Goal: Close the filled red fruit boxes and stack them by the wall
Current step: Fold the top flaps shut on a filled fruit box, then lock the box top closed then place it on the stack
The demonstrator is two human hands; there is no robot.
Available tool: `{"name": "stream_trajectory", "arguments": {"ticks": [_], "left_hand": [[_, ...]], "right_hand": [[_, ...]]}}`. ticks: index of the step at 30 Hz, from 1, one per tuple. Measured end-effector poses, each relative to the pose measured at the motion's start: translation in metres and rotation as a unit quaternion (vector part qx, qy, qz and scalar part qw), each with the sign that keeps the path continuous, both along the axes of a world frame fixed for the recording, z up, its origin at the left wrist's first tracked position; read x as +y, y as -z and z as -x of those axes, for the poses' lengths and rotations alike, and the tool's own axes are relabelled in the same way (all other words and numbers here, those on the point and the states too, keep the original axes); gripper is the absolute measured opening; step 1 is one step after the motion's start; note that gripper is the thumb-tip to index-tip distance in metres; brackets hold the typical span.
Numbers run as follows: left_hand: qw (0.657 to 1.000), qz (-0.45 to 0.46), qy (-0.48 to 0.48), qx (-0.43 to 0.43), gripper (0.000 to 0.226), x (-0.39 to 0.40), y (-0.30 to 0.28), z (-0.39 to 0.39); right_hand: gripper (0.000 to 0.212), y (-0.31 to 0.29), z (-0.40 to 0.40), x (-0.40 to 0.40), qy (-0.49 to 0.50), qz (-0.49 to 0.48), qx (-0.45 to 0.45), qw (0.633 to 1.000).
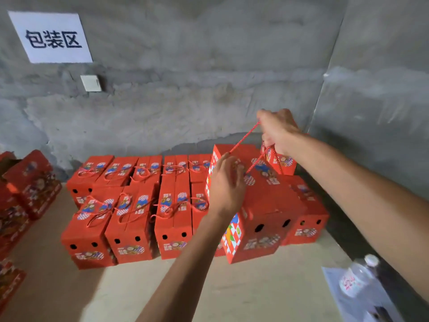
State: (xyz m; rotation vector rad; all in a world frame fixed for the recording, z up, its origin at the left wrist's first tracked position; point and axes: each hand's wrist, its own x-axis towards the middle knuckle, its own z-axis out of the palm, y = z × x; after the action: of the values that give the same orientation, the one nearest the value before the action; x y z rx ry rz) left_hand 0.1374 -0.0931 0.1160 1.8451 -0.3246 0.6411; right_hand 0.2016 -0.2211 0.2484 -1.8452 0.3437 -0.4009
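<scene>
Two hands at one red box (262, 205), which sits tilted on top of the stacked boxes (130, 214) at the right end of the rows by the concrete wall (185, 89).
- Right hand (278, 131): raised above the box, fingers curled round the red cord (243, 140), which runs taut down to the box top.
- Left hand (226, 184): on the box top beside the cord's lower end, fingers bent — whether it pinches the cord or only touches the lid cannot be told.
- Stacked boxes: closed, cord handles lying across their lids, in rows on the floor (69, 287) against the wall.
- Paper sign (50, 37) and a white plate (91, 83) — on the wall, upper left.
- Bottle (358, 275): lower right, lying on paper.
- More red boxes (25, 189) at the left edge.
</scene>
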Motion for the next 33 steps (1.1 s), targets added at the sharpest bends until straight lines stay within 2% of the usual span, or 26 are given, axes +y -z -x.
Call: {"name": "stream_trajectory", "arguments": {"ticks": [5, 10, 13, 19, 23, 26, 27, 29, 31, 33], "left_hand": [[0.998, 0.061, 0.028, -0.015, 0.023, -0.091, -0.018, -0.068], [0.995, 0.066, 0.065, 0.025, 0.027, -0.178, 0.000, -0.131], [0.993, 0.036, 0.096, 0.057, 0.035, -0.226, 0.019, -0.161], [0.983, -0.093, 0.132, 0.093, 0.041, -0.288, 0.066, -0.196], [0.978, -0.072, 0.138, 0.141, 0.041, -0.299, 0.074, -0.225], [0.978, -0.087, 0.138, 0.131, 0.033, -0.303, 0.073, -0.238], [0.978, -0.085, 0.140, 0.126, 0.032, -0.303, 0.074, -0.238], [0.979, -0.085, 0.141, 0.119, 0.034, -0.302, 0.077, -0.236], [0.981, -0.075, 0.139, 0.113, 0.038, -0.299, 0.074, -0.232], [0.984, -0.056, 0.135, 0.103, 0.038, -0.291, 0.067, -0.226]], "right_hand": [[0.017, -0.029, -0.058, -0.065, 0.008, 0.010, -0.034, 0.999], [0.022, -0.015, -0.121, -0.151, 0.017, 0.016, -0.008, 1.000], [0.027, 0.005, -0.152, -0.199, 0.022, 0.022, 0.002, 1.000], [0.032, 0.073, -0.200, -0.258, 0.018, 0.068, 0.008, 0.997], [0.032, 0.092, -0.228, -0.279, 0.024, -0.005, 0.012, 1.000], [0.032, 0.093, -0.239, -0.288, 0.004, 0.000, 0.019, 1.000], [0.033, 0.093, -0.239, -0.291, -0.009, 0.034, 0.020, 0.999], [0.038, 0.092, -0.232, -0.295, -0.027, 0.199, 0.030, 0.979], [0.044, 0.091, -0.219, -0.295, -0.018, 0.429, 0.048, 0.902], [0.039, 0.091, -0.200, -0.287, 0.024, 0.567, 0.035, 0.823]]}}
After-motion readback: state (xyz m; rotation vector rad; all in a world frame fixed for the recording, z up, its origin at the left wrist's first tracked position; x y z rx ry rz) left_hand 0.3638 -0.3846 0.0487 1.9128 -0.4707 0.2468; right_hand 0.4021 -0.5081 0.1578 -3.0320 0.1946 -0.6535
